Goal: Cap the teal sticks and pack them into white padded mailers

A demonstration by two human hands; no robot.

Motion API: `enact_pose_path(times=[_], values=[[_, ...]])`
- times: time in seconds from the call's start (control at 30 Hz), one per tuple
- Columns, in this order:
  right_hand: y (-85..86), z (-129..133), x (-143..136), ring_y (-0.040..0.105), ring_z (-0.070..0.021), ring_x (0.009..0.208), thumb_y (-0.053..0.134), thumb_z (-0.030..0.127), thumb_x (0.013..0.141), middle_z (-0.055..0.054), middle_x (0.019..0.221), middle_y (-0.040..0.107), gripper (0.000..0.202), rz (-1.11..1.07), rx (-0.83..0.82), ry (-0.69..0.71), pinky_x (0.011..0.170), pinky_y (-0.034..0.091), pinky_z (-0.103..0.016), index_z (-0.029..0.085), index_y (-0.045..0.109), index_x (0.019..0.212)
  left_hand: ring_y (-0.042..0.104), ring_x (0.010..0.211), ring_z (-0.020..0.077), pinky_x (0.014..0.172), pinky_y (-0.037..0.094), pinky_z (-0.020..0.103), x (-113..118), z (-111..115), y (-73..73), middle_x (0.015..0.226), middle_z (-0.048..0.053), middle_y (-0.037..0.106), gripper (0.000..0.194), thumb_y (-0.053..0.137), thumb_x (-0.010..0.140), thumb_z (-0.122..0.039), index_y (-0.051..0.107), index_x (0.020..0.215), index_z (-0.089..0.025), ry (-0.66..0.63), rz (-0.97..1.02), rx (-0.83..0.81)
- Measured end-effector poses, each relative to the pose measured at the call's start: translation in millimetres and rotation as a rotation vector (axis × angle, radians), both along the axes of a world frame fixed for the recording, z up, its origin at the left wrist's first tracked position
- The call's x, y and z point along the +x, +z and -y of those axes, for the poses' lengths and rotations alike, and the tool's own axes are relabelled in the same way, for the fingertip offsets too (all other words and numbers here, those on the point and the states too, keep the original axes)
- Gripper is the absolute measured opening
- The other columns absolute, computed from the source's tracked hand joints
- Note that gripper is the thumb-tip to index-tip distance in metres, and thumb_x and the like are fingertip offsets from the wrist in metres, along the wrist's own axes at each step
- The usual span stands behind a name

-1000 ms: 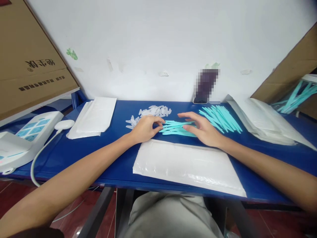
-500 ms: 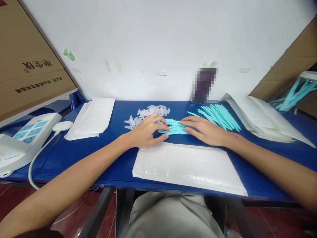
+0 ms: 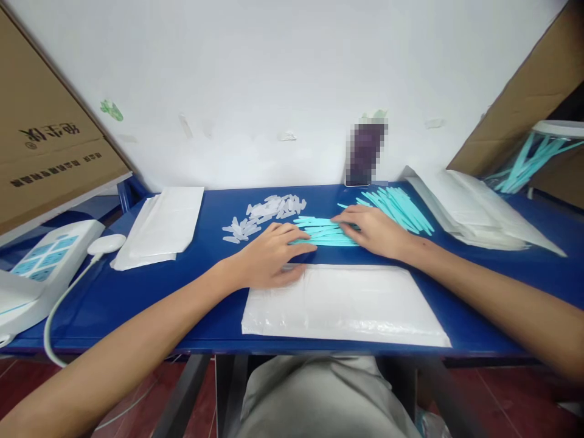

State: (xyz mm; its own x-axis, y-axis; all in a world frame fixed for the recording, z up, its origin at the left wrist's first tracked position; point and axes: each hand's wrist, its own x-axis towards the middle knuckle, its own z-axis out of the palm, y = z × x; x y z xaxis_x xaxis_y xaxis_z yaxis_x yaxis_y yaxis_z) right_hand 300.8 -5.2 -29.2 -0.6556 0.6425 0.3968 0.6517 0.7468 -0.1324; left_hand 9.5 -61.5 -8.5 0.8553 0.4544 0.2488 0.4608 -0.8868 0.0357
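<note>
A bundle of flat, thin teal sticks (image 3: 322, 232) lies in the middle of the blue table, between my two hands. My left hand (image 3: 271, 255) is at the bundle's left end, fingertips at the sticks. Its thumb stands well apart, over the edge of a white padded envelope (image 3: 347, 304). At the bundle's other end is my right hand (image 3: 376, 231), its fingers stretched onto the sticks without wrapping round them. Behind it spreads a looser pile of the same teal sticks (image 3: 401, 210). Small translucent whitish pieces (image 3: 274, 208) lie heaped behind my left hand.
White envelopes (image 3: 166, 219) are stacked at the left, more envelopes (image 3: 483, 213) at the right. A power strip (image 3: 50, 261) with a white plug-in disc and cable (image 3: 106, 244) sits far left. A pixelated upright object (image 3: 365, 153) leans on the wall. Cardboard boxes flank the table.
My left hand has shifted slightly down and its thumb has opened away from the sticks. My right hand stays at the right end. The whole view has shifted a little.
</note>
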Motion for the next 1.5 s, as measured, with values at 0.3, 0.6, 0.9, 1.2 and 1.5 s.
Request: enact_pose_path(times=[0.3, 0.6, 0.9, 1.2, 1.5], values=[[12.4, 16, -7, 0.065, -0.03, 0.11, 0.053, 0.029, 0.098, -0.015, 0.123, 0.069, 0.029, -0.031, 0.058, 0.16, 0.095, 0.051, -0.049, 0.018, 0.077, 0.11, 0.033, 0.146, 0.0381, 0.114, 0.032, 0.059, -4, -4, -1.9, 0.16, 0.017, 0.039, 0.061, 0.044, 0.102, -0.053, 0.043, 0.152, -0.017, 0.17, -0.085, -0.122], [8.0, 14, -9, 0.066, -0.0301, 0.11, 0.05, 0.032, 0.101, -0.016, 0.121, 0.071, 0.036, 0.035, 0.016, 0.157, 0.098, 0.05, -0.049, 0.014, 0.076, 0.116, 0.033, 0.142, 0.04, 0.112, 0.034, 0.061, -5, -3, -1.6, 0.152, 0.022, 0.038, 0.064, 0.044, 0.101, -0.056, 0.046, 0.15, -0.015, 0.175, -0.042, -0.146], [6.6, 16, -9, 0.063, -0.0305, 0.114, 0.052, 0.031, 0.1, -0.015, 0.126, 0.068, 0.032, 0.026, 0.008, 0.181, 0.099, 0.048, -0.052, 0.018, 0.077, 0.114, 0.046, 0.109, 0.0308, 0.097, 0.043, 0.051, -3, -3, -0.4, 0.119, 0.016, 0.051, 0.052, 0.048, 0.1, -0.051, 0.058, 0.136, -0.015, 0.118, 0.031, -0.075], [10.6, 22, -11, 0.06, -0.0297, 0.118, 0.055, 0.029, 0.098, -0.013, 0.128, 0.068, 0.029, 0.038, -0.016, 0.258, 0.099, 0.045, -0.051, 0.022, 0.077, 0.115, 0.053, 0.103, 0.0265, 0.092, 0.046, 0.045, -8, -7, 4.6, 0.111, 0.012, 0.058, 0.039, 0.052, 0.099, -0.042, 0.065, 0.124, -0.014, 0.175, 0.113, -0.144], [12.4, 27, -14, 0.062, -0.028, 0.113, 0.054, 0.031, 0.1, -0.012, 0.122, 0.071, 0.029, 0.003, 0.001, 0.263, 0.097, 0.047, -0.048, 0.02, 0.08, 0.105, 0.058, 0.104, 0.0254, 0.093, 0.048, 0.043, -7, -13, -1.5, 0.106, 0.01, 0.063, 0.036, 0.049, 0.1, -0.039, 0.071, 0.12, -0.017, 0.258, 0.149, -0.229]])
